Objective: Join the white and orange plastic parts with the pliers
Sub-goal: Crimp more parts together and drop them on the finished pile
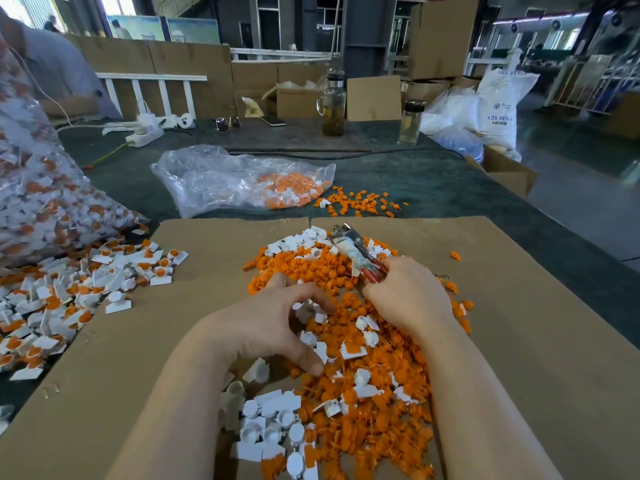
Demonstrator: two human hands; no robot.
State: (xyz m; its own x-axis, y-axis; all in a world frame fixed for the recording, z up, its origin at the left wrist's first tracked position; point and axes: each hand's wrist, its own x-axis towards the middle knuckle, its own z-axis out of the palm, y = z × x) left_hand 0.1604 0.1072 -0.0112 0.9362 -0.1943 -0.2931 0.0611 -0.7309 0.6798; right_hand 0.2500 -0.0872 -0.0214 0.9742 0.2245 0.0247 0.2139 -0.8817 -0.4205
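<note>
Orange plastic parts (367,403) lie heaped on a flattened cardboard sheet (519,341), spreading under and between both hands. The left hand (273,327) hovers low over the heap with its fingers curled downward; the forefinger tip and thumb tip reach into the pile on either side of a few white plastic parts (308,311), but whether they actually pinch one cannot be told. More white parts (273,424) cluster just nearer the camera than that thumb, beside the left forearm.

The right hand (408,296) grips the pliers (353,252) by their red handles, fingers wrapped round them. The metal head points away beyond the fingertips, resting over white pieces at the far edge of the heap; whether its jaws hold anything is unclear.

Well to the left of the left-hand fingers spreads a pile of joined white-and-orange pieces (79,292), with a clear sack of the same (41,188) beyond it. Far ahead of both hands lies a plastic bag of orange parts (242,181), with loose orange parts (360,202) spilled just beside its mouth on the dark green table (433,181).
</note>
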